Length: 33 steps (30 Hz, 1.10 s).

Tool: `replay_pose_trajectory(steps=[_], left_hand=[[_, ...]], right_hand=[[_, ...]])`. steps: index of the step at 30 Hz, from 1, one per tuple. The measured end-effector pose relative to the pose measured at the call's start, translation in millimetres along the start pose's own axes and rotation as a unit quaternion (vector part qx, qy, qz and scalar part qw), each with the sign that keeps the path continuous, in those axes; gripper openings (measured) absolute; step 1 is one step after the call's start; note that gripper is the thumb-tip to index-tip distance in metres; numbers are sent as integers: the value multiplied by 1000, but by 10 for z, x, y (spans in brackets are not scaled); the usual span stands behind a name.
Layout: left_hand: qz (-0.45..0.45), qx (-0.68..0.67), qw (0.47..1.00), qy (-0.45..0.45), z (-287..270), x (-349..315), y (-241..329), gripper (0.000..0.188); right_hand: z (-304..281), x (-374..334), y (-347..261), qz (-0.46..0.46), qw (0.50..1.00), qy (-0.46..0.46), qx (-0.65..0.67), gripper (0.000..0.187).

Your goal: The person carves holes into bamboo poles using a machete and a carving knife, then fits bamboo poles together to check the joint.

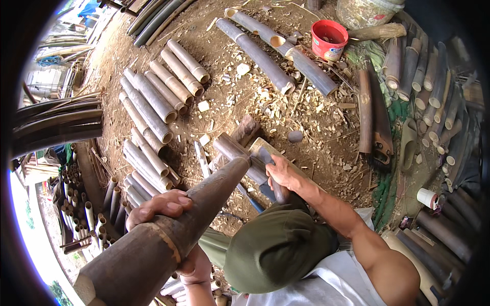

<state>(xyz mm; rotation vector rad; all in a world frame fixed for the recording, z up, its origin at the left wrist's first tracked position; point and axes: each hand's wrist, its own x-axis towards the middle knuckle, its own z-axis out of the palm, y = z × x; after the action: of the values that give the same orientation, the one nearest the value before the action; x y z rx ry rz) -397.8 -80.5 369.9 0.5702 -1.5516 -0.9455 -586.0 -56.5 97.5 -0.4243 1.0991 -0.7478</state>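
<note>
My left hand (166, 214) is wrapped round a thick dark bamboo pole (204, 199), near a ring-like node. The pole slants from the lower left towards the middle, its narrow-looking far end by a short bamboo piece (229, 146) on a wooden block (245, 130). My right hand (280, 173) is closed on a tool with a dark wooden handle (280, 193); its working end is hard to make out beside a pale-edged piece (263, 149). Below the hands lies a thin tool with a blue handle (255, 205). A narrow pale strip (201, 158) lies left of the block.
Cut bamboo tubes (153, 97) lie in rows at left. Longer bamboo pieces (255, 53), one notched, lie ahead among chips, near a red bucket (329, 41). At right are a handsaw (382, 143), stacked bamboo (439, 92) and a white cup (427, 198). Olive trousers (275, 250) cover my leg.
</note>
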Motion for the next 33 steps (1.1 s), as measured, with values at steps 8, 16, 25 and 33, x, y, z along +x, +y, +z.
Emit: replay_pose_trajectory(steps=[8, 16, 25, 33], left_hand=[[5, 9, 1000, -3, -5, -26, 5, 95], [12, -7, 999, -46, -176, -128, -126, 116], [-117, 154, 980, 49, -205, -674, -758, 128], [-395, 124, 907, -78, -232, -1379, -1744, 106]], right_hand=[[-271, -283, -356, -29, 995, 8, -96, 43], [-754, 279, -22, -428, 536, -202, -700, 57], [-619, 459, -37, -410, 490, -135, -757, 41], [-1333, 792, -659, -225, 621, 138, -738, 60]])
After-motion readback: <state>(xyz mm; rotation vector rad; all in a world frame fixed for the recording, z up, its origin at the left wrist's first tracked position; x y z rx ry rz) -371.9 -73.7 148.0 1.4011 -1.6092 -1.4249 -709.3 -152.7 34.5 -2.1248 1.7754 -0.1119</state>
